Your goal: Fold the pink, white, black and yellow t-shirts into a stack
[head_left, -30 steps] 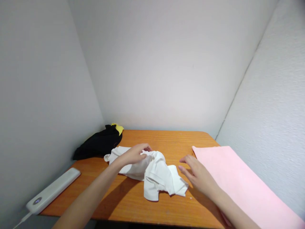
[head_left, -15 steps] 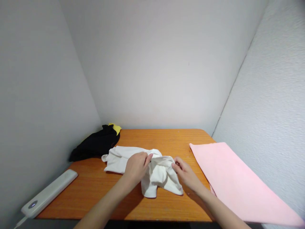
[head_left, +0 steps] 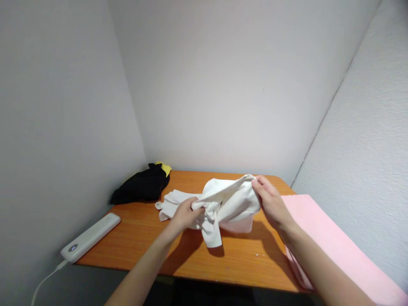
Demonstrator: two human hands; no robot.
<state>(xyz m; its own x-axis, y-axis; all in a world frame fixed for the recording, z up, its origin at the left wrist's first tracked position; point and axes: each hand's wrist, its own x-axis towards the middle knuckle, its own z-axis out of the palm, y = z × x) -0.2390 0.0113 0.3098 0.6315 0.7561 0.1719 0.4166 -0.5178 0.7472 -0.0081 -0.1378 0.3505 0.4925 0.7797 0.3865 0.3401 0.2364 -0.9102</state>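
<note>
A crumpled white garment (head_left: pixel 229 204) is partly lifted off the orange wooden table (head_left: pixel 242 259). My left hand (head_left: pixel 186 212) is closed on a bunched part of it near the table surface. My right hand (head_left: pixel 270 202) pinches another edge of the white garment and holds it raised above the table, so the cloth stretches between both hands. A sleeve-like end hangs down toward the table, and the garment's left end still rests on the wood.
A black garment (head_left: pixel 142 187) with a yellow piece (head_left: pixel 165 168) lies in the back left corner. A white power bank (head_left: pixel 91 237) with a cable sits at the left edge. A pink cloth (head_left: pixel 321 238) covers the table's right side. Walls close in on three sides.
My right hand took hold of the white garment and lifted it up and to the right. My left hand closed on the cloth. The garment went from lying flat to being partly raised.
</note>
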